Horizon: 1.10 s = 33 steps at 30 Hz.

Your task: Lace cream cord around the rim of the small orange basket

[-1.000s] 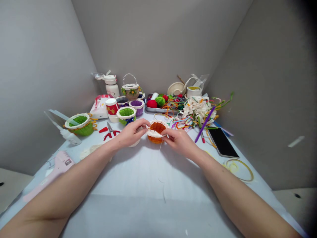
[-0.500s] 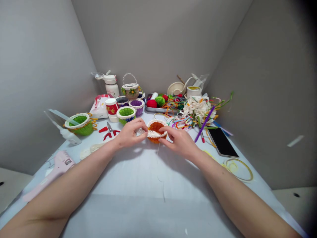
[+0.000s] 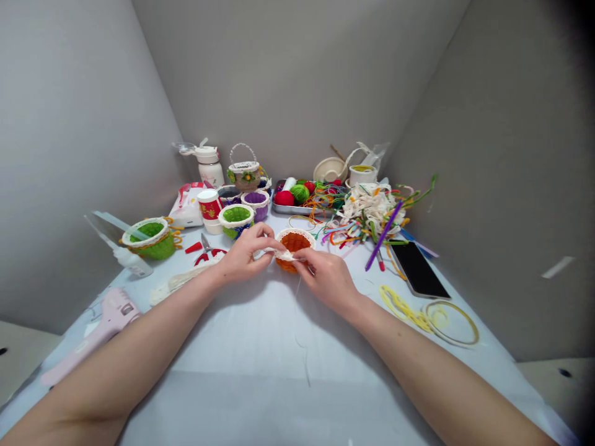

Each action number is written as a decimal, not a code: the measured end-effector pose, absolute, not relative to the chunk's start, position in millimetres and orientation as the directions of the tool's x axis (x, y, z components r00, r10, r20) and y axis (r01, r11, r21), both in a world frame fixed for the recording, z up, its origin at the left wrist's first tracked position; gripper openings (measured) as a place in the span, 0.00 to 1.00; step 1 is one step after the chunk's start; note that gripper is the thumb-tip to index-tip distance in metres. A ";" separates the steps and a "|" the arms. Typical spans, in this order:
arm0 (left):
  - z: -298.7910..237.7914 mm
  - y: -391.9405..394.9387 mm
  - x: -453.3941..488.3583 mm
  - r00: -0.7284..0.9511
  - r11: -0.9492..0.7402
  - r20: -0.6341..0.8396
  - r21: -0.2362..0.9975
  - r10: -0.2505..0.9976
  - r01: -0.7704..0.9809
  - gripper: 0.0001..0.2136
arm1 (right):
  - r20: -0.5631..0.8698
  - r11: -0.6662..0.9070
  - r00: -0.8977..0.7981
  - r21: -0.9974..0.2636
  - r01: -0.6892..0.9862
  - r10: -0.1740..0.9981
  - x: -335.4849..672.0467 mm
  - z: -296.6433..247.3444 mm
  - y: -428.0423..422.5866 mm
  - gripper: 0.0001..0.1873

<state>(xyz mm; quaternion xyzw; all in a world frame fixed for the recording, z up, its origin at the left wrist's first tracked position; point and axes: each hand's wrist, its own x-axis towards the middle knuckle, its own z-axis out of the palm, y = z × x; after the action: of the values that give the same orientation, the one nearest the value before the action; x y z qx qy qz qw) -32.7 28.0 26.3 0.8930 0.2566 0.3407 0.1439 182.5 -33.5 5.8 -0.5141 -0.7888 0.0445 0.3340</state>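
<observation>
An orange woven basket (image 3: 297, 240) with a white lace rim stands on the table between my hands. Across its near side runs a strip of white lace trim (image 3: 282, 254), pinched at both ends. My left hand (image 3: 251, 251) grips the strip's left end between thumb and fingers. On the right, the fingertips of my right hand (image 3: 323, 266) are closed on the strip's other end at the basket's near rim. A thin thread (image 3: 298, 297) hangs from beside my right fingertips onto the table. Whether a needle is in my fingers I cannot make out.
Red-handled scissors (image 3: 209, 254), a green basket (image 3: 155, 238) and a pink glue gun (image 3: 95, 334) lie left. Behind stand several small baskets, a red-and-white cup (image 3: 211, 212) and a tray of yarn (image 3: 302, 209). A phone (image 3: 418, 269) and yellow cord (image 3: 402, 306) lie right.
My right hand has shifted slightly left and down, its fingers drawn closer to the left hand. The lace strip now shows stretched between both hands. The basket stays in place.
</observation>
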 end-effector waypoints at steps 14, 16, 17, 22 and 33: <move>14.2 27.3 -27.9 0.622 -0.841 0.582 0.235 0.523 0.487 0.06 | 0.514 0.464 -0.210 -0.435 0.772 0.832 183.9 4.5 -33.5 0.09; 17.8 21.1 -24.6 0.637 -0.838 0.557 0.242 0.532 0.488 0.05 | 0.502 0.477 -0.239 -0.425 0.769 0.832 186.7 5.9 -32.2 0.07; 19.8 17.7 -22.7 0.646 -0.836 0.542 0.243 0.537 0.491 0.04 | 0.486 0.491 -0.267 -0.422 0.762 0.832 188.5 6.9 -31.2 0.07; 26.0 3.1 -12.2 0.639 -0.808 0.519 0.203 0.568 0.553 0.07 | 0.420 0.562 -0.390 -0.452 0.693 0.819 197.3 11.0 -25.6 0.08; 15.1 5.1 -2.2 0.585 -0.791 0.567 0.216 0.579 0.573 0.06 | 0.393 0.520 -0.355 -0.491 0.699 0.848 202.0 11.9 -22.6 0.10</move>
<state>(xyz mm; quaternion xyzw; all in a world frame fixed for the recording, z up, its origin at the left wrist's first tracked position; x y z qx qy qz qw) -2.2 5.1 15.1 0.8903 0.3234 0.3205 0.0050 202.0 -22.6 11.9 -0.4750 -0.8144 0.1200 0.3110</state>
